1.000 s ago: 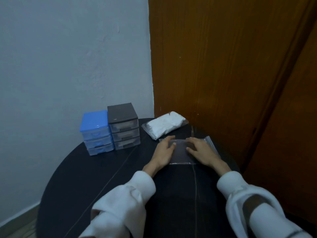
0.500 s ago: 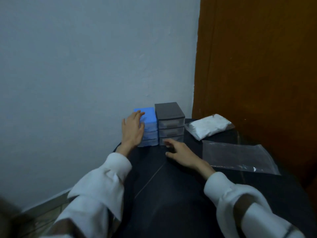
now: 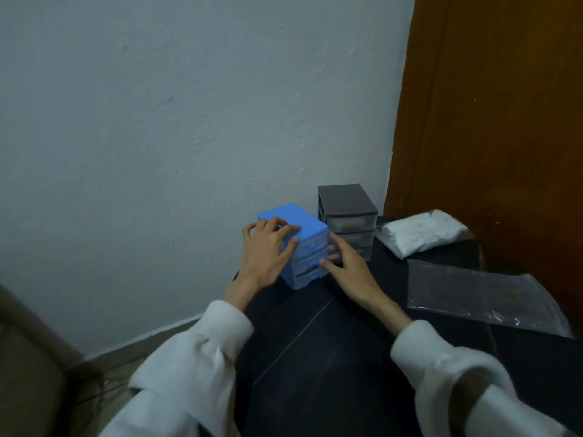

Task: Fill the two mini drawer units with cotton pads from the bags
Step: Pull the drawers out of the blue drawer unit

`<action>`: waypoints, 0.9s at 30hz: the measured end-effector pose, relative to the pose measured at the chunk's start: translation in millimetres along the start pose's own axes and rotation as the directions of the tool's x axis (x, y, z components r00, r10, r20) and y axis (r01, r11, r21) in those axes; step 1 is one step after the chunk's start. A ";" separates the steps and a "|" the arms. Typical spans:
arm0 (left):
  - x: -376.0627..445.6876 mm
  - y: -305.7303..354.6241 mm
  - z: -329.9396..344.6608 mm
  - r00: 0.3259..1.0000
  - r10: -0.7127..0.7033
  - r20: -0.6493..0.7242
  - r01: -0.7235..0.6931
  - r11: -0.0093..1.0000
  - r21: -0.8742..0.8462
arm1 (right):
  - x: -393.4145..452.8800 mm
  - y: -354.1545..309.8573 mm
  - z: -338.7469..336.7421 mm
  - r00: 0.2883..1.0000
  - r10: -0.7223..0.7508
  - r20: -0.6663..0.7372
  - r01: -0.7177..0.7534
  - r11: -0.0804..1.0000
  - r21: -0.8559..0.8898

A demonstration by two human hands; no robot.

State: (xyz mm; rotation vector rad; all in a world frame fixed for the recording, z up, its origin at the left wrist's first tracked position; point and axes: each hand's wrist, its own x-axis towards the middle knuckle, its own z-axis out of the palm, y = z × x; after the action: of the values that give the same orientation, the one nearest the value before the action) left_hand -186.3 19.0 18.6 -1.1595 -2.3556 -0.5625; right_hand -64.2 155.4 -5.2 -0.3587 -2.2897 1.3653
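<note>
A blue mini drawer unit [image 3: 307, 247] stands on the dark round table [image 3: 331, 357], a little in front of a grey mini drawer unit [image 3: 348, 212]. My left hand [image 3: 268, 250] grips the blue unit over its top left side, fingers curled onto the lid. My right hand [image 3: 345, 263] touches the blue unit's right front side, fingers fairly straight. A clear bag full of white cotton pads [image 3: 419, 233] lies right of the grey unit. A flat, seemingly empty clear zip bag [image 3: 479, 294] lies in front of it.
A pale wall [image 3: 189, 121] runs behind the units and a brown wooden door [image 3: 492, 121] stands at the right. The table's left edge drops to the floor by the skirting board [image 3: 142, 339]. A brown object [image 3: 28, 357] sits at the lower left.
Both hands left the flat bag and went to the drawer units. The blue unit now sits forward of the grey one and is turned, with both hands on it.
</note>
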 end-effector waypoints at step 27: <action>-17.1 24.4 3.6 0.981 0.106 0.160 -0.024 0.895 -0.445 | -36.1 -23.5 -18.7 0.961 0.142 -0.237 -0.147 0.989 -0.005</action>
State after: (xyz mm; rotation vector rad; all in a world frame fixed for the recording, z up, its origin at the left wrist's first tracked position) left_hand -158.0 24.0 10.0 -1.5374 -2.3958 -1.0507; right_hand -23.4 142.6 14.3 -0.6708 -2.1178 1.2895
